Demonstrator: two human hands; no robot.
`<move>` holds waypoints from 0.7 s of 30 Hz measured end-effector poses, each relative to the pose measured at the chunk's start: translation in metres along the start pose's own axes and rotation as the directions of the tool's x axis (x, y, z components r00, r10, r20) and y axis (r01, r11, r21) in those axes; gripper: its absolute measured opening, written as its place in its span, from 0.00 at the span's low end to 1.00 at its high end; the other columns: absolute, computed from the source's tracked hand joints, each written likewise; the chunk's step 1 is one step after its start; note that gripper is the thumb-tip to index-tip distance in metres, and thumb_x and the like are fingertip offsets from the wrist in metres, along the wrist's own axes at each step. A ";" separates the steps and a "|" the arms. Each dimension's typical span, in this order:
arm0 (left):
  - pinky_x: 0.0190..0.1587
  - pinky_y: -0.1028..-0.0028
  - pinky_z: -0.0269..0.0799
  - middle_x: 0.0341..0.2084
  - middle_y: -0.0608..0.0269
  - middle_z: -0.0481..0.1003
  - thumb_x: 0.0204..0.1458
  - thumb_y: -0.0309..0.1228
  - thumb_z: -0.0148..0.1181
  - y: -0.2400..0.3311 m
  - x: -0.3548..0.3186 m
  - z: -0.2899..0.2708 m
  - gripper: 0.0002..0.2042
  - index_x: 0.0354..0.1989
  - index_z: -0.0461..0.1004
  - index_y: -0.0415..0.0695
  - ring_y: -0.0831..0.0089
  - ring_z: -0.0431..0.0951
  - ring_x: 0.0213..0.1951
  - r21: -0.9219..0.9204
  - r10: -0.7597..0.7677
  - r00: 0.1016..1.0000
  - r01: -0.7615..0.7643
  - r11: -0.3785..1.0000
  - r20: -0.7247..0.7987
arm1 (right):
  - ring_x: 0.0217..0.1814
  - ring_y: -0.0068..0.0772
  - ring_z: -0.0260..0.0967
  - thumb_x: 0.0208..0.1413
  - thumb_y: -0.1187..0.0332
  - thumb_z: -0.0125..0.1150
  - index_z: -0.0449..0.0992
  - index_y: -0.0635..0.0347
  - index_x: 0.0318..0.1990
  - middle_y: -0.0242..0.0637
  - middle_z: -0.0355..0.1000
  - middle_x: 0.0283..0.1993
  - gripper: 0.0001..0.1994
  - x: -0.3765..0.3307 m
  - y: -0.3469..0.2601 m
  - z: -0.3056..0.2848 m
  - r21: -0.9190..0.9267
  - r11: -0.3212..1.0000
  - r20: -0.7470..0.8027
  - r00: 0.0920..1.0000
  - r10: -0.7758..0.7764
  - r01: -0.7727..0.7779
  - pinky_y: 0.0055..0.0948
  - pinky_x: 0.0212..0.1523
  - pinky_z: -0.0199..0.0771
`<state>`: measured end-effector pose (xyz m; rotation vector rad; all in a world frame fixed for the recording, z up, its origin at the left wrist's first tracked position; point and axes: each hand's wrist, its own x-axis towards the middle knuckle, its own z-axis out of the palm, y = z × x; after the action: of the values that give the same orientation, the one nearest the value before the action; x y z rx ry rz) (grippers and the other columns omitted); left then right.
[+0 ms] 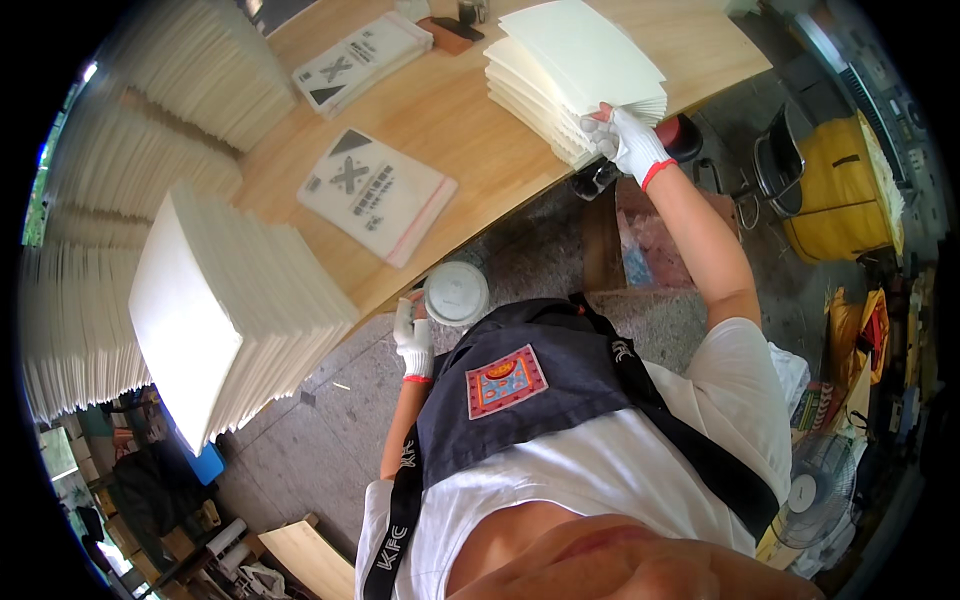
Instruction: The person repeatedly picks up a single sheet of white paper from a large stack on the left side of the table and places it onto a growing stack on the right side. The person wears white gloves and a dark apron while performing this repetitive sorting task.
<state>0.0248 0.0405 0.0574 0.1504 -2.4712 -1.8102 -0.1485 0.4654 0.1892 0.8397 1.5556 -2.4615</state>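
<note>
My right hand (628,143), in a white knit glove with a red cuff and bare fingertips, is at the near corner of a stack of white sheets (578,58). Its fingers are curled at the edge of the top sheets; how many they pinch is hidden. My left hand (412,338), gloved the same way, hangs beside the table's front edge with its fingers apart and nothing in them. Nearest to it is a round pale lid or tub (456,293). On the table lies a pack of clear printed plastic bags (375,192), between the two hands and farther back.
Tall stacks of white sheets (255,310) crowd the wooden table's (480,150) left side. A second bag pack (362,62) and a brown block (452,36) lie at the back. A black chair (778,160), a yellow bag (835,195) and a fan (815,490) stand to the right.
</note>
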 end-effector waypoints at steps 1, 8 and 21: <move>0.46 0.75 0.63 0.35 0.58 0.73 0.53 0.26 0.48 0.002 0.004 0.004 0.09 0.39 0.71 0.37 0.71 0.71 0.41 -0.022 0.005 0.999 -0.004 1.000 0.032 | 0.17 0.24 0.64 0.61 0.63 0.39 0.63 0.60 0.47 0.48 0.71 0.34 0.13 -0.001 -0.001 0.004 0.004 0.999 -0.022 0.999 -0.031 0.031 0.17 0.12 0.66; 0.42 0.76 0.65 0.33 0.58 0.74 0.52 0.26 0.49 0.037 0.030 0.027 0.07 0.37 0.72 0.40 0.72 0.72 0.38 -0.012 0.135 0.974 -0.135 0.991 0.179 | 0.15 0.22 0.61 0.58 0.64 0.46 0.66 0.61 0.44 0.45 0.71 0.32 0.12 -0.012 -0.013 0.023 0.180 0.963 -0.119 0.977 -0.179 0.198 0.16 0.11 0.62; 0.39 0.76 0.66 0.31 0.59 0.74 0.53 0.27 0.49 0.046 0.050 0.042 0.08 0.37 0.72 0.39 0.73 0.73 0.35 -0.058 0.173 0.938 -0.163 0.985 0.300 | 0.14 0.18 0.58 0.55 0.66 0.53 0.67 0.63 0.36 0.41 0.69 0.28 0.08 -0.012 -0.022 0.013 0.198 0.972 -0.160 0.983 -0.092 0.123 0.15 0.10 0.59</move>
<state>-0.0311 0.0884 0.0887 -0.3597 -2.5495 -1.9232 -0.1514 0.4620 0.2168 1.0205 1.4412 -2.7335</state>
